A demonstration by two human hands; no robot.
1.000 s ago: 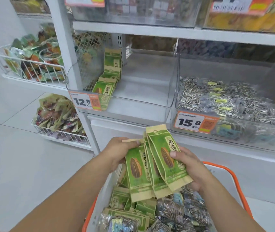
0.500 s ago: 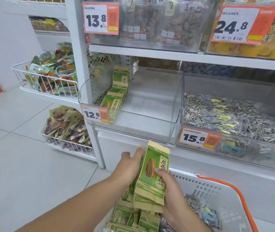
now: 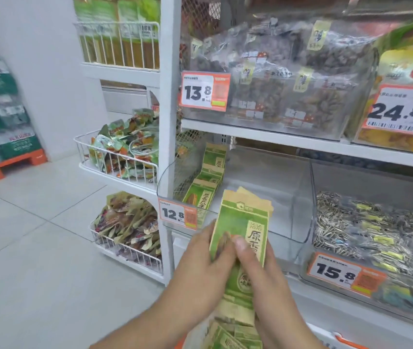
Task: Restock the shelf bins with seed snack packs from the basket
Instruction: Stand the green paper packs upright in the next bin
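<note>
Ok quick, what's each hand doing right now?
Left hand: holding the stack of green seed packs from the left side.
Right hand: holding the same stack, thumb pressed on the front pack.

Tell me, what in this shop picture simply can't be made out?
- How many green packs: both hands, left hand and right hand, cover the stack, head view.
- The basket: mostly cut off by the bottom edge.
- Small print on the 12.8 price tag: too small, blurred.
- Yellow packs beside 24.8: cut off by the right edge.
</note>
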